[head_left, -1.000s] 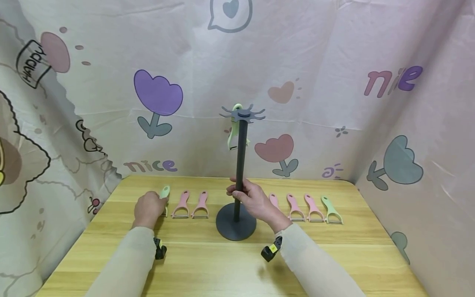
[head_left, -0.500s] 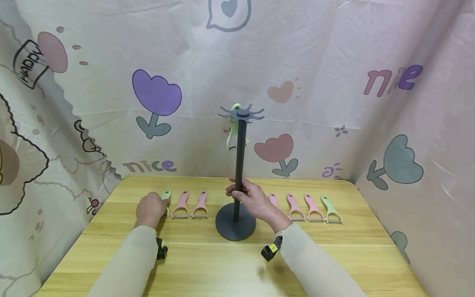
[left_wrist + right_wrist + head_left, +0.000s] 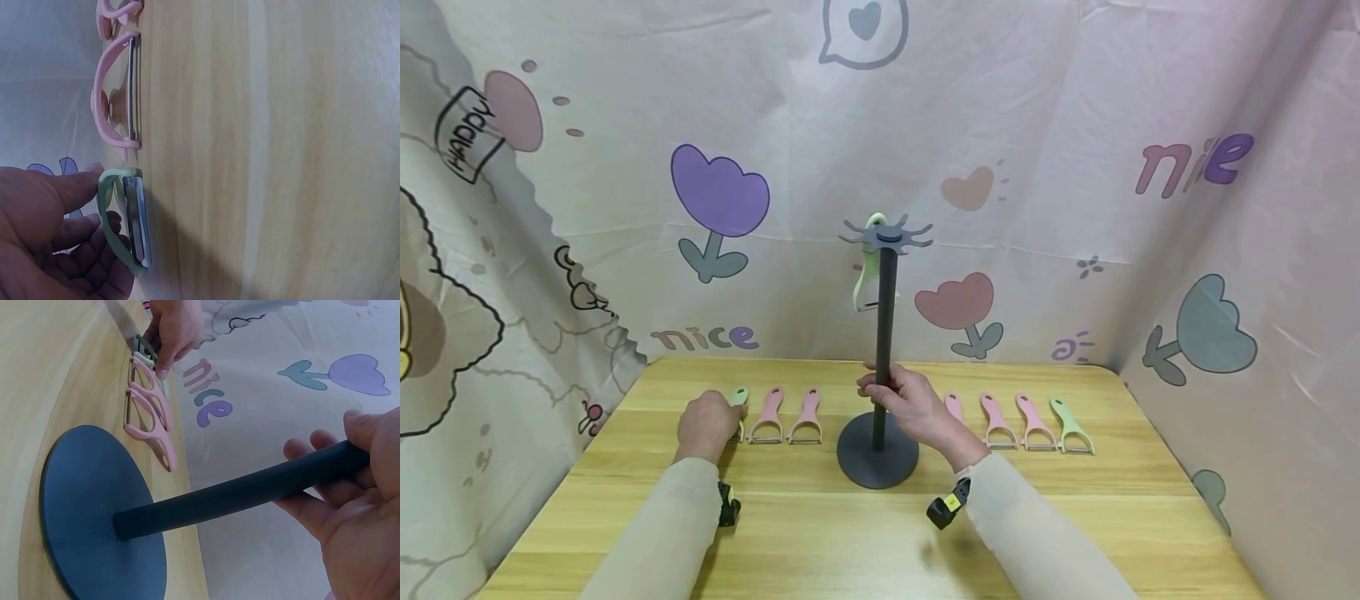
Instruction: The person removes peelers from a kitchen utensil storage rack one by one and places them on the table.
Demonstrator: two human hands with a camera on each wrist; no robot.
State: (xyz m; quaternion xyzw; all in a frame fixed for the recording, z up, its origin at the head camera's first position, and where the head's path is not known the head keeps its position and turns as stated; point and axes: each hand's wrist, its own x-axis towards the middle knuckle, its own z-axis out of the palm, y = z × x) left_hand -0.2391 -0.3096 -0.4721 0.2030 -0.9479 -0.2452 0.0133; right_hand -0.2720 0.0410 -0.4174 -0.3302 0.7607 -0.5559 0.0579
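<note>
On the left of the table my left hand (image 3: 708, 425) pinches a light green peeler (image 3: 112, 231) between thumb and fingers. Its blade faces the near side, and my hand hides part of the handle. My right hand (image 3: 919, 408) grips the dark grey post of a stand (image 3: 887, 317), thumb in front and fingers behind. The stand's round base (image 3: 94, 512) rests on the table. Another green peeler (image 3: 870, 267) hangs from a hook at the back left of the stand's top, partly behind the post.
Two pink peelers (image 3: 767, 417) lie right of the left hand's peeler. Right of the stand lie several pink peelers (image 3: 992, 421) and a green peeler (image 3: 1071, 427); my right hand partly covers one. A patterned cloth (image 3: 820, 150) encloses the table's back and sides.
My left hand and its green peeler have shifted slightly right and nearer, toward the pink peelers. The right hand keeps its grip on the post.
</note>
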